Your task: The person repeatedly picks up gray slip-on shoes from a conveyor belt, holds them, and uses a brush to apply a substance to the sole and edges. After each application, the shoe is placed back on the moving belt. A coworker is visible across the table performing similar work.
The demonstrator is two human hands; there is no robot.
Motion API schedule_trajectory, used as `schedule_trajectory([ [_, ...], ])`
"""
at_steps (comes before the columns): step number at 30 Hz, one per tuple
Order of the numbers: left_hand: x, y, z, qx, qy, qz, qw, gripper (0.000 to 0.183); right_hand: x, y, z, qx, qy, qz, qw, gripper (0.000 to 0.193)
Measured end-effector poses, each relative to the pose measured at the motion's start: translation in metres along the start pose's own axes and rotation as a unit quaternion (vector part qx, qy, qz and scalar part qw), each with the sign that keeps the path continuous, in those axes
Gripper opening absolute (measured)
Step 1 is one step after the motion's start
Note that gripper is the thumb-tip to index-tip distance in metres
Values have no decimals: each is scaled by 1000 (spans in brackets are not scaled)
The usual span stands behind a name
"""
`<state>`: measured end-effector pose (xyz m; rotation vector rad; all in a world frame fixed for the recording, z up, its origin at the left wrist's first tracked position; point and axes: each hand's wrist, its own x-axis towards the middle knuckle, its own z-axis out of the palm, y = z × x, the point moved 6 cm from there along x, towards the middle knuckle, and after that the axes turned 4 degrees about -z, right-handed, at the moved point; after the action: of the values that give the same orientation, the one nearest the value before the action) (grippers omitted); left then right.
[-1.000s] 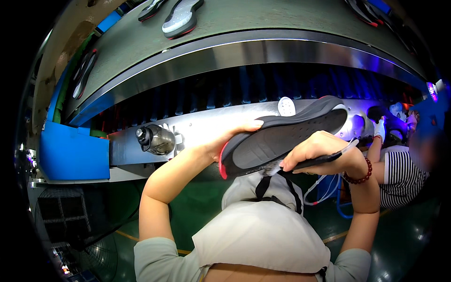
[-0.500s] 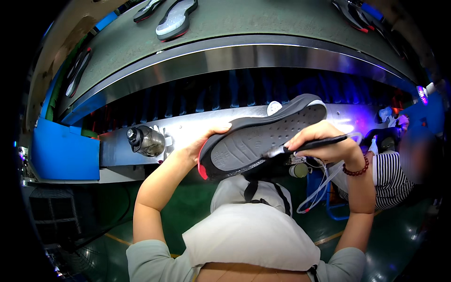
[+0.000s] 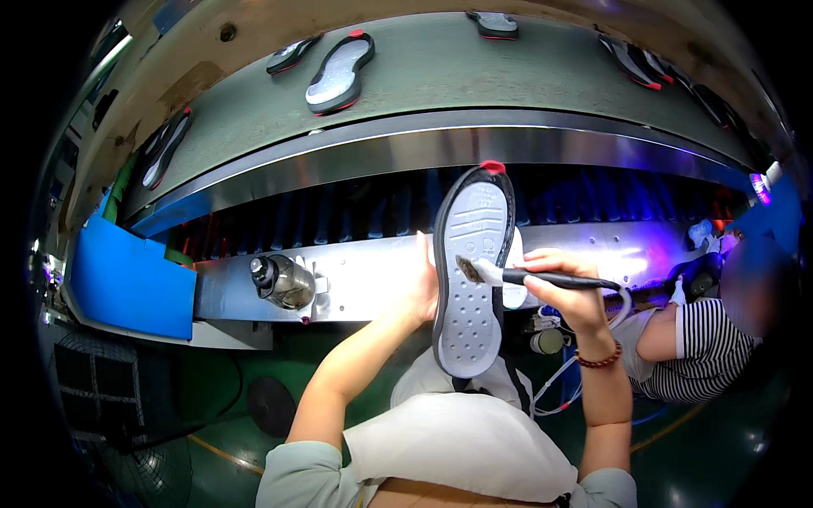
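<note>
A shoe sole [image 3: 474, 317] with a black rim, a grey inner face and a red tip stands nearly lengthwise in front of me, the red end far. My left hand [image 3: 426, 284] grips its left edge, the thumb pointing up along the rim; the other fingers are mostly hidden behind it. In my right hand [image 3: 577, 303] is a brush [image 3: 550, 278] with a black handle and a tube running off its back end. Its flat bristles lie over the middle of the sole's inner face; whether they touch it I cannot tell.
Beyond a metal edge [image 3: 389, 146], a green conveyor belt [image 3: 440, 80] carries several soles [image 3: 339, 76]. A dark translucent bottle [image 3: 288, 284] stands on the metal ledge [image 3: 364, 275] at left. A person in a striped top [image 3: 707, 351] sits at right. A small jar [image 3: 549, 341] is below my right hand.
The sole has turned from slanting sideways to nearly lengthwise, its red end now far. The brush has moved from the sole's near rim to over its inner face. My view has shifted.
</note>
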<state>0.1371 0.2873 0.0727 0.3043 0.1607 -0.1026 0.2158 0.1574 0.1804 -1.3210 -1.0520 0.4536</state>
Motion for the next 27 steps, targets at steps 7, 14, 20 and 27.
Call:
schedule_trajectory([
  [7, 4, -22, -3, 22, 44, 13, 999, 86, 7, 39, -18, 44, 148, 78, 985, 13],
  [14, 6, -33, 15, 67, 113, 38, 991, 84, 21, 4, 12, -225, 124, -163, 953, 15],
  [20, -15, 9, 13, 106, 86, 91, 986, 87, -38, -24, 52, -255, -93, -167, 948, 16],
  [27, -17, -19, 46, 91, 2, 41, 995, 86, 20, -36, -5, -35, 106, -76, 991, 11],
])
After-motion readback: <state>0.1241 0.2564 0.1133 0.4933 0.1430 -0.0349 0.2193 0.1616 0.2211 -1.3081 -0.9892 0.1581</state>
